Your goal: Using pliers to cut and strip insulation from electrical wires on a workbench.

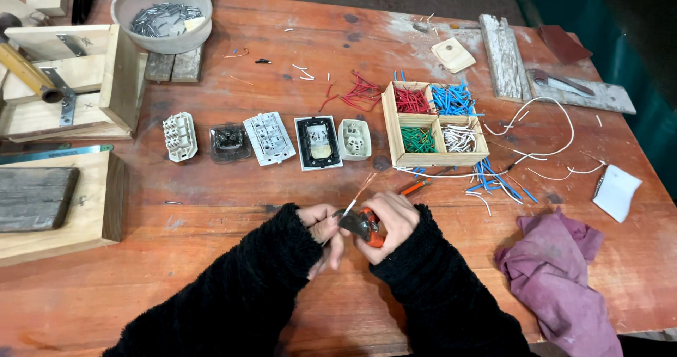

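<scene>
At the near edge of the table, between the two hands:
Wire: a thin pale wire with a reddish tip (361, 191) is pinched by the left hand and rises up and to the right from the grip, its lower end in the tool's jaws.
Tool: orange-handled metal pliers (363, 224), one handle end poking out to the upper right of the grip.
Right hand: the right hand (390, 221), in a fuzzy black sleeve, is clenched around the pliers' handles.
Left hand: the left hand (323, 230), black-sleeved too, grips the wire between thumb and fingers, touching the pliers' nose.
Just beyond the grip: a row of five electrical switch and socket parts (270, 138), white and black, lying flat.
Beyond and right of the grip: a square wooden box with four compartments (434, 121) holding red, blue, green and white wire pieces; loose blue wire offcuts (497, 179) lie beside it.
Right of the grip: a crumpled purple cloth (557, 269).
Far beyond, to the left: a grey bowl of metal pieces (163, 15) and stacked wooden blocks (77, 75).
Underneath: a reddish wooden table (211, 188).
</scene>
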